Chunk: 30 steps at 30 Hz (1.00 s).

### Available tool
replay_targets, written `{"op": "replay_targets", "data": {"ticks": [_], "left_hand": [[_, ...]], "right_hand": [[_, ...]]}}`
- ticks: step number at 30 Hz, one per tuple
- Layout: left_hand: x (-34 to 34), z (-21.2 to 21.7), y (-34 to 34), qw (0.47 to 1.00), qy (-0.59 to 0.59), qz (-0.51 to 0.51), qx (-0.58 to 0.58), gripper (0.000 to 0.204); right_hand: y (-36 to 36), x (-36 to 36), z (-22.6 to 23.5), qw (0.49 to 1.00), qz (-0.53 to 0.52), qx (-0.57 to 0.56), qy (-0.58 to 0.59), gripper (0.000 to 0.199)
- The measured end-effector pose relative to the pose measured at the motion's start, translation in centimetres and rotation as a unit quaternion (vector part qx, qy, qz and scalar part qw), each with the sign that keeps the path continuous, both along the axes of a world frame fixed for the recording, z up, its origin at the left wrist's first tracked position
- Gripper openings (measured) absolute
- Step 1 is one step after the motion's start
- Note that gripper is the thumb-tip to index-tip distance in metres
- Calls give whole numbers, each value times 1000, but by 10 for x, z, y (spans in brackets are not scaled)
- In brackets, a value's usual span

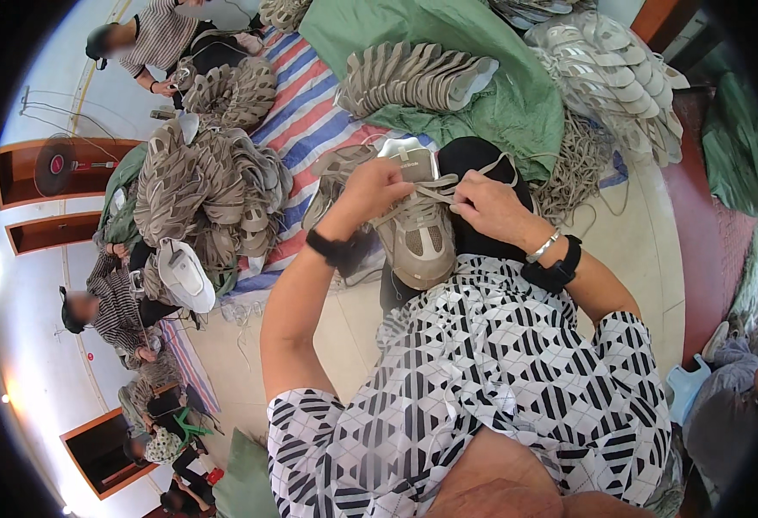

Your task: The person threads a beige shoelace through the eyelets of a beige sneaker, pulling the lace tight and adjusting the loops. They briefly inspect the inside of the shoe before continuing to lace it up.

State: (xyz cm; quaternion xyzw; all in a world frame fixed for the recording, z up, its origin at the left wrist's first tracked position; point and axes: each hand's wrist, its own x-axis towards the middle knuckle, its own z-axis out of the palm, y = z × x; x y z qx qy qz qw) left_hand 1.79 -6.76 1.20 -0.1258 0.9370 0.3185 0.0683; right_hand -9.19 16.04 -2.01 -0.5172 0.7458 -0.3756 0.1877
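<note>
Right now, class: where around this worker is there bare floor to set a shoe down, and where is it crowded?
Bare pale floor lies right of the right hand, beside the lace tangle; another patch lies outside the left hand's forearm. The striped sheet ahead is crowded with shoe-upper piles.

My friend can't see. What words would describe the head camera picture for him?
Two bare hands, left hand and right hand, hold the laces of a beige mesh sneaker resting on a lap in a black-and-white patterned dress. Heaps of grey shoe uppers lie on a striped tarp, where other people sit working.
</note>
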Motion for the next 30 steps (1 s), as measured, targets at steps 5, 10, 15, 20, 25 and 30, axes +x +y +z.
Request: {"op": "replay_targets", "data": {"ticks": [5, 10, 15, 20, 25, 30], "left_hand": [[37, 18, 0, 996, 64, 48, -41, 27], [36, 0, 15, 966, -161, 46, 197, 26], [34, -1, 28, 836, 20, 221, 502, 18], [41, -12, 12, 657, 333, 406, 541, 12], [195, -20, -130, 518, 444, 511, 524, 9], [322, -32, -191, 442, 517, 606, 413, 18]], "right_hand": [[10, -20, -5, 989, 31, 22, -140, 16], [-26, -19, 11, 930, -7, -126, -345, 26], [-60, -16, 11, 789, 23, -167, -591, 34], [-65, -33, -23, 618, -3, -217, -755, 45], [44, -139, -45, 542, -190, -303, -761, 46], [200, -239, -94, 499, -425, -412, -633, 39]]}}
